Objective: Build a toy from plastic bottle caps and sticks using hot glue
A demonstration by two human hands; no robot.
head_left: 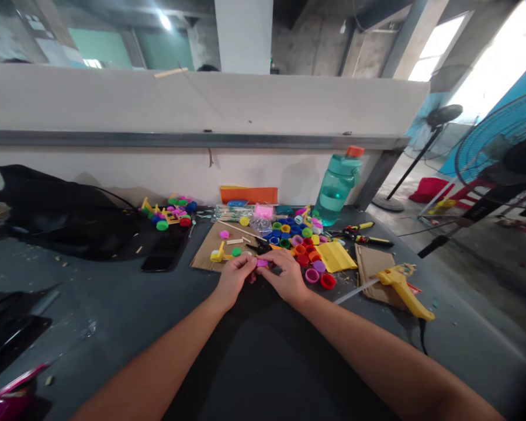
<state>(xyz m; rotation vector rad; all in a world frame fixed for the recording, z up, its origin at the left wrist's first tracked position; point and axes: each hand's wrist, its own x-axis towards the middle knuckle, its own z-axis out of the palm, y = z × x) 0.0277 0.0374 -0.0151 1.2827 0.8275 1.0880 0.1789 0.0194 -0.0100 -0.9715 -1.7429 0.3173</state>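
At the middle of a dark tabletop point(263, 362), a person's left hand point(235, 276) and right hand point(288, 275) meet, both pinching a small pink piece point(262, 263) at the fingertips; little of it shows, and an uneven squeeze could send it skidding out of the grasp. At ten o'clock, a yellow piece point(218, 255) rests on a cardboard sheet point(201, 259), near enough for the left hand to knock. Between one and three o'clock, loose bottle caps point(328, 282) crowd beside the right hand; a stray wrist might scatter them. Farther out at three o'clock lies a yellow glue gun point(397, 283), its pale glue stick point(357, 291) reaching toward the right forearm point(355, 327); a brush of the arm or a tug on the black cord point(422, 336) could shift it, and whether it is hot cannot be told. Toward two o'clock, a teal bottle point(335, 190) with an orange cap point(355, 152) might topple if jolted; at nine o'clock lies a dark-screened phone point(165, 254). No brand, label or lettering is legible on bottle, phone or glue gun at this size.
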